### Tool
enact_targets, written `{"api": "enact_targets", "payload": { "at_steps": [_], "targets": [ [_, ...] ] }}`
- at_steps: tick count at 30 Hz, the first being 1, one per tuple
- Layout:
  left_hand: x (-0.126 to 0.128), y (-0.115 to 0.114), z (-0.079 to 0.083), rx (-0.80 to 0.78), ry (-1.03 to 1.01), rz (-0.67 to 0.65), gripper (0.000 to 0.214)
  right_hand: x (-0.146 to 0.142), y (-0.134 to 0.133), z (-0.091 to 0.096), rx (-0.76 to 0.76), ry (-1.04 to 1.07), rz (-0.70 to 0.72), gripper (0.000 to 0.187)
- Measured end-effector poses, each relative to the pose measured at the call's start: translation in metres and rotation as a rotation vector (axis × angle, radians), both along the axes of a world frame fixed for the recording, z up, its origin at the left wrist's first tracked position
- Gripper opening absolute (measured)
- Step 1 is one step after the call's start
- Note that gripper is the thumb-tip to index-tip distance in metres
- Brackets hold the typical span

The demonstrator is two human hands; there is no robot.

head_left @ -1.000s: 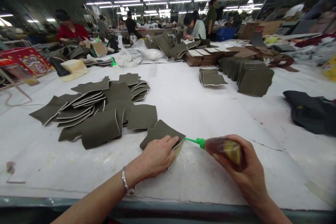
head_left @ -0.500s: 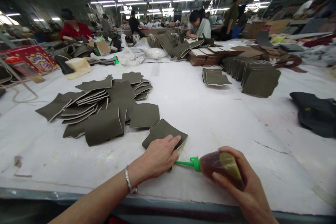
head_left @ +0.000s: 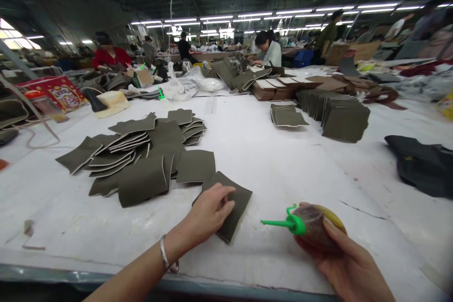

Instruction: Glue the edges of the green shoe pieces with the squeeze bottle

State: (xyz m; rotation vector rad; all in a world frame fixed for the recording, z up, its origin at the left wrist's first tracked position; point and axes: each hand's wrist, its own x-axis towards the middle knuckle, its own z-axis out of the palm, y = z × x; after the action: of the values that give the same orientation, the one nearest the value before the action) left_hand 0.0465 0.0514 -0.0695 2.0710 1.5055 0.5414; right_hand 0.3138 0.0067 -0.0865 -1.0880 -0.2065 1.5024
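Observation:
My left hand (head_left: 205, 212), with a silver bracelet at its wrist, is over a dark olive leather-like piece (head_left: 238, 205) near the table's front edge. Its fingers are stretched out and apart; whether the fingertips press on the piece is hard to tell. In my right hand (head_left: 350, 262) is a squeeze bottle (head_left: 316, 231) of brownish liquid with a green nozzle. The bottle lies tilted, and its nozzle points left, apart from the piece. Touching the piece on its left is a loose heap of similar olive pieces (head_left: 143, 181).
A standing row of olive pieces (head_left: 345, 125) and a small stack (head_left: 288, 117) are at the right. Black material (head_left: 423, 165) lies at the far right. Behind are brown stacks (head_left: 271, 89) and clear plastic bags (head_left: 184, 86). Several people work beyond the white-covered table (head_left: 247, 146).
The bottle has moved right, and its nozzle has come away from the piece's edge. My left hand has shifted slightly left, and the piece's lifted right edge now lies down.

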Motion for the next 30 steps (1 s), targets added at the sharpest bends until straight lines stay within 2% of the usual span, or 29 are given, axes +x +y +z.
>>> {"api": "enact_targets", "payload": {
  "at_steps": [3,5,7,10,12,14,19,22,26,30],
  "targets": [
    [-0.013,0.000,-0.002,0.187,0.114,0.316,0.032,0.006,0.004,0.006,-0.038,0.130,-0.135,0.055],
    [-0.021,0.002,-0.006,0.135,0.207,0.422,0.032,0.008,0.005,0.008,-0.054,0.182,-0.170,0.055],
    [-0.027,0.006,-0.012,-0.027,0.177,0.433,0.029,0.008,0.006,0.009,-0.054,0.211,-0.173,0.055],
    [-0.031,0.011,-0.016,-0.256,-0.159,0.408,0.026,0.008,0.006,0.009,-0.017,0.200,-0.140,0.052],
    [-0.033,0.014,-0.010,-0.386,-0.432,0.398,0.032,0.009,0.006,0.007,0.013,0.164,-0.124,0.051],
    [-0.036,0.016,0.004,-0.461,-0.603,0.422,0.039,0.012,0.007,0.006,0.029,0.143,-0.124,0.050],
    [-0.037,0.030,0.048,-0.365,-0.740,0.496,0.044,0.020,0.015,0.004,0.084,0.115,-0.081,0.050],
    [-0.027,0.042,0.063,-0.324,-0.779,0.464,0.044,0.018,0.022,0.007,0.187,-0.001,-0.009,0.048],
    [-0.009,0.060,0.068,-0.301,-0.796,0.407,0.041,0.014,0.028,0.013,0.266,-0.159,0.073,0.047],
    [0.002,0.089,0.059,-0.331,-0.908,0.425,0.039,0.020,0.031,0.016,0.199,-0.103,0.134,0.052]
  ]
}}
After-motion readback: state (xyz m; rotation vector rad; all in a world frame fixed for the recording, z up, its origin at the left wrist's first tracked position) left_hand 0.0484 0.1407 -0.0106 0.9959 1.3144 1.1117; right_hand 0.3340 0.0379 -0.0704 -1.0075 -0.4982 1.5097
